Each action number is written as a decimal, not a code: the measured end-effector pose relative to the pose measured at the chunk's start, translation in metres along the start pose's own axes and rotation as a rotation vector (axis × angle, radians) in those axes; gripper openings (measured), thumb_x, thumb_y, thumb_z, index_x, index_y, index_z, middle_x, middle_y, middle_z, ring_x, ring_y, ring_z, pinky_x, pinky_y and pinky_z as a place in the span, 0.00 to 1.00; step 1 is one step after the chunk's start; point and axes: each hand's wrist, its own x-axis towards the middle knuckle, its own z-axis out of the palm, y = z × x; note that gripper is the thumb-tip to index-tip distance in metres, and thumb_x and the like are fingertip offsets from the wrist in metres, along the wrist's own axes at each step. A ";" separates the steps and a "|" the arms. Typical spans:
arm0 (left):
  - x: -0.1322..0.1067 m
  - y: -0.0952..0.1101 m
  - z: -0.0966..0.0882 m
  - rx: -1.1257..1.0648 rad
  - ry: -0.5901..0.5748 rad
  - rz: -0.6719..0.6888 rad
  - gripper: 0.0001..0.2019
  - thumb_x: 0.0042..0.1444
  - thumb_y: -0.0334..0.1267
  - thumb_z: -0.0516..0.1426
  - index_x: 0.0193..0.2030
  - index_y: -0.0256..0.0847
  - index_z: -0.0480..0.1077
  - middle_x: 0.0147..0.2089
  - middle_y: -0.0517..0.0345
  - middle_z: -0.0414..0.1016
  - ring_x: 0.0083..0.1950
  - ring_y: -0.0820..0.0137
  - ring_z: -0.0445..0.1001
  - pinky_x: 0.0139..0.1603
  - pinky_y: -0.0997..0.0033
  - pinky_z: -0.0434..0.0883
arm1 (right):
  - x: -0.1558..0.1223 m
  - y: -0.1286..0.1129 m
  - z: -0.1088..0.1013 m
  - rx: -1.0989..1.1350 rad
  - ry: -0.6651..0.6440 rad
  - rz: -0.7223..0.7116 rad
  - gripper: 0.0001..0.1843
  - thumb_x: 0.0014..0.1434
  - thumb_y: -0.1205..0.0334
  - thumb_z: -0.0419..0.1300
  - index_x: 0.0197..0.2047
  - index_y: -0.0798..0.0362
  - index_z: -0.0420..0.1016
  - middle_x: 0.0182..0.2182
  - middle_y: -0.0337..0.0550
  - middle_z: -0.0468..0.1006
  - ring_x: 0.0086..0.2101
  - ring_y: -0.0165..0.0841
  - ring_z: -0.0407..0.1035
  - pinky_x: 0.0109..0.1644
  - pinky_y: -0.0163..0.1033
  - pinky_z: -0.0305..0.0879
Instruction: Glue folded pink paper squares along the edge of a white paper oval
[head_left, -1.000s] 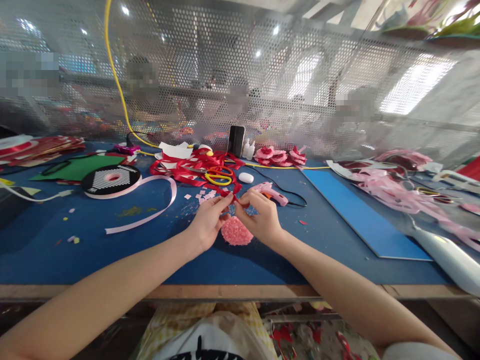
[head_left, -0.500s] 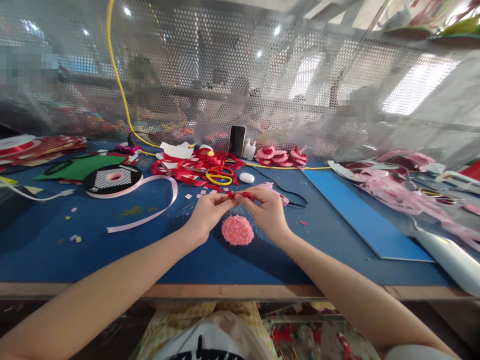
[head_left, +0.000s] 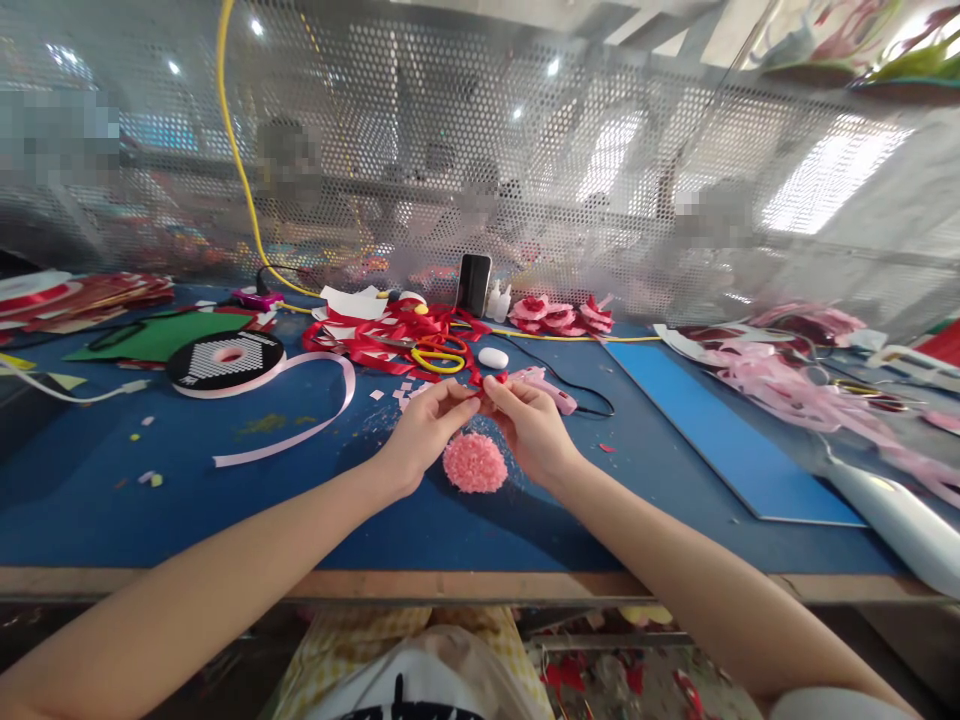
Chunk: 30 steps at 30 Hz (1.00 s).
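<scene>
Head view: I see the left hand (head_left: 421, 432) and the right hand (head_left: 534, 428) meeting fingertip to fingertip over the blue felt-covered worktable (head_left: 225, 500). Each is closed in a thumb-and-forefinger pinch on a small piece of red satin ribbon (head_left: 481, 381), with the other fingers loosely curled. The ribbon is held just above and behind a round pink textured pompom (head_left: 475, 463), which lies on the table between the wrists. I judge the ribbon very light, limp and slick, easily creased or dropped, and best pinched at its ends. A pink glue gun (head_left: 553, 389) lies just beyond the right hand. I find no legible brand, label or writing; the black-and-white ribbon reel (head_left: 223, 358) shows only a pattern.
</scene>
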 end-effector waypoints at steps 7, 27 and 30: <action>0.002 -0.001 -0.003 -0.010 -0.004 -0.053 0.10 0.53 0.43 0.66 0.35 0.40 0.73 0.34 0.60 0.75 0.37 0.71 0.71 0.39 0.71 0.65 | 0.002 0.004 -0.001 0.027 -0.046 0.049 0.25 0.49 0.38 0.69 0.24 0.52 0.74 0.24 0.39 0.72 0.28 0.29 0.64 0.38 0.39 0.67; 0.006 -0.002 -0.004 0.005 0.205 -0.096 0.07 0.50 0.41 0.67 0.35 0.42 0.83 0.38 0.53 0.83 0.45 0.63 0.77 0.49 0.65 0.70 | 0.000 0.001 -0.004 -0.282 -0.002 -0.074 0.17 0.53 0.48 0.67 0.37 0.54 0.84 0.32 0.44 0.84 0.31 0.32 0.72 0.38 0.40 0.68; 0.006 -0.001 -0.005 0.006 0.208 -0.110 0.08 0.49 0.42 0.68 0.35 0.42 0.83 0.37 0.54 0.83 0.43 0.64 0.76 0.46 0.66 0.69 | 0.000 0.002 -0.005 -0.312 0.000 -0.093 0.17 0.55 0.48 0.66 0.37 0.54 0.84 0.33 0.44 0.84 0.31 0.32 0.72 0.38 0.40 0.68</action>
